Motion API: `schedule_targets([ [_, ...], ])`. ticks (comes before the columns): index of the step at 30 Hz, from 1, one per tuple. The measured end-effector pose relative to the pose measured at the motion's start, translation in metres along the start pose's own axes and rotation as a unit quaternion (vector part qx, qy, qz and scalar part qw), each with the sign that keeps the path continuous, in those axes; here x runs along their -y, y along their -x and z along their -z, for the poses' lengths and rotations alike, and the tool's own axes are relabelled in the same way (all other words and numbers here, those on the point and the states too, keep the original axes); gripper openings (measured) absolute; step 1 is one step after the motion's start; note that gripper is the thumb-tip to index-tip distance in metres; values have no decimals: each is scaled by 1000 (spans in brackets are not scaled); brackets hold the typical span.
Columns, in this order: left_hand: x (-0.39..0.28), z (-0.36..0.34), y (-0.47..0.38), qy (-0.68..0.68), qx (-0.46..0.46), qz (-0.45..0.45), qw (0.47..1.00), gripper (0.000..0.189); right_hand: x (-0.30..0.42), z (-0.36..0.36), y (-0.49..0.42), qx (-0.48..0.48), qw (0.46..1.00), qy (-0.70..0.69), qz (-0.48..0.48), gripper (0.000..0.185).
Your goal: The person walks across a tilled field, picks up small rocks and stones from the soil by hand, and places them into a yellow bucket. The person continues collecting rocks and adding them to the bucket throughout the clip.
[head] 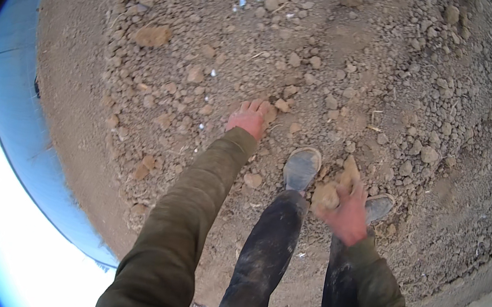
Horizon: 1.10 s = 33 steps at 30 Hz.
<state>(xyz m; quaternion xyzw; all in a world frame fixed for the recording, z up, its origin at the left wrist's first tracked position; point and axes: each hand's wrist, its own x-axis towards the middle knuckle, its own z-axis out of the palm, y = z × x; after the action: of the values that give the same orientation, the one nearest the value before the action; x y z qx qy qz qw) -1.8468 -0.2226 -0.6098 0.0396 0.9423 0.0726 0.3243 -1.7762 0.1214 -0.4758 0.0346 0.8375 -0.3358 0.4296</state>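
My left hand (pixel 249 117) reaches down to the loose soil, back of the hand up and fingers pointing away from me. A tan clod (pixel 271 114) lies against its finger side; whether the fingers grip it is hidden. Just beyond sits a smaller clod (pixel 282 105). My right hand (pixel 346 215), slightly blurred, is in front of my right shoe (pixel 378 208). It holds a rounded pale clod of dry earth (pixel 326 196) and a longer one (pixel 350 172) that sticks out past the fingers. My left shoe (pixel 302 169) stands between the two hands.
Crumbly soil (pixel 343 38) strewn with clods and bits of straw surrounds me. A large brown clod (pixel 152 35) lies at the far left, and another clod (pixel 143 167) left of my left sleeve. Small white scraps (pixel 242 0) dot the ground. A long blue-grey surface (pixel 25 72) borders the left side.
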Motion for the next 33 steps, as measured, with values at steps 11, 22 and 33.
schedule_targets([
  [11, -22, 33, -63, 27, -100, 53, 993, 42, -66, 57, 61, -6, 998, -1, -55, 70],
  [22, -203, 197, -344, 465, 73, -219, 855, 43, -174, 43, 95, -59, 972, -152, -169, 79],
  [33, -142, 180, -353, 454, -74, -63, 885, 44, -310, 112, 253, -247, 941, 90, -215, 61],
])
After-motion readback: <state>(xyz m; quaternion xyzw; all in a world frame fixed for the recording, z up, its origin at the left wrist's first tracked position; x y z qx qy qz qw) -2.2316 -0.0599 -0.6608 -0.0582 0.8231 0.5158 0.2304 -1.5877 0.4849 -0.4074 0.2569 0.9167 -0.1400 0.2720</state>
